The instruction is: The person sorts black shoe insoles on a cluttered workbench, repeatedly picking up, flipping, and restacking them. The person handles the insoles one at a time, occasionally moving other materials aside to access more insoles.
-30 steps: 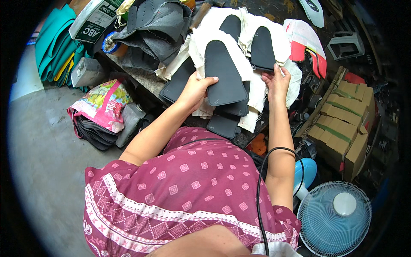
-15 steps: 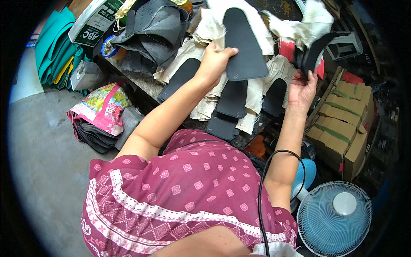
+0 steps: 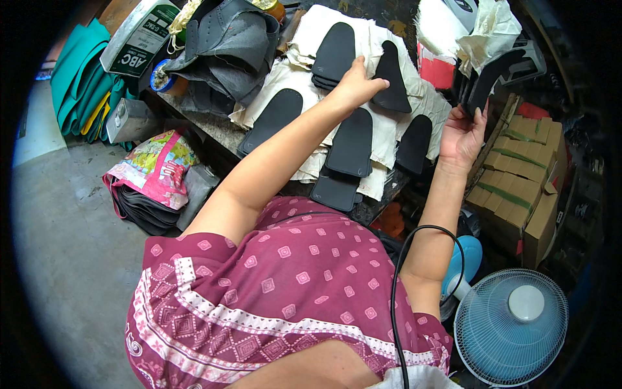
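Apparently midway through handling black panels piece by piece. Reached across the workbench [image 3: 210,118] with the left hand [image 3: 356,87], thumb [image 3: 381,85] laid over the left edge of a tapered black panel [image 3: 392,79] on white cloth [image 3: 291,74]. Could not tell whether gripping that panel or merely touching it. Grasped a bundle of curved black panels [image 3: 483,87] in the right hand [image 3: 463,136], raised and tilted at the right, just beside frayed white cloth [image 3: 492,32]. Left lying on the cloth, just beside the left hand, a short stack of black panels [image 3: 335,48], and nearer the body, further black panels [image 3: 350,146]. For any further handling, seemingly called for a steady right-hand pinch, lest loose layers slide apart, and a left-hand hold on one piece only. Hard to count the layers in the bundle, dark against a dark background. Hidden behind it, some right fingertips; hidden by the left forearm [image 3: 282,152], part of the cloth. Unclear, too, whether pinched in with the bundle or lying behind, that frayed cloth.
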Available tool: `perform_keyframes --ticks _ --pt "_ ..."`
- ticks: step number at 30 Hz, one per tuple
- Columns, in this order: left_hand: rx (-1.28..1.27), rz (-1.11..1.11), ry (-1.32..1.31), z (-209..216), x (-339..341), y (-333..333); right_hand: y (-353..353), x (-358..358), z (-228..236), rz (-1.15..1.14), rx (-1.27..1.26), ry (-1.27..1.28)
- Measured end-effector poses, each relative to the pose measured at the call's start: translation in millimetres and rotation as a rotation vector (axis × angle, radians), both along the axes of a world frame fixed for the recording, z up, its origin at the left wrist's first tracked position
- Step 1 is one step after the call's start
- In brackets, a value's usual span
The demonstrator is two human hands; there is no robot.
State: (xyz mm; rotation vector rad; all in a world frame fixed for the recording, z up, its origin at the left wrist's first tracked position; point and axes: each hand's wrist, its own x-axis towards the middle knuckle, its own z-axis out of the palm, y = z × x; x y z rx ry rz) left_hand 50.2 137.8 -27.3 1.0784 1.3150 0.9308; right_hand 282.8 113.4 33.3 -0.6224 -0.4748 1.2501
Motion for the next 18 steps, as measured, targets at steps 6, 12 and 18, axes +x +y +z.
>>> perform_keyframes --ticks 6,12,18 --pt "0.016 0.014 -0.617 42.2 -20.3 -46.2 -25.3 -62.0 -1.8 0.091 -0.179 -0.183" --pt "-0.303 0.189 -0.706 31.1 -50.4 -62.5 -54.0 -91.6 4.6 0.184 -0.31 -1.58" --pt "-0.306 0.274 -0.701 15.4 -54.6 -85.3 -59.3 -85.9 0.0 0.256 0.376 -1.828"
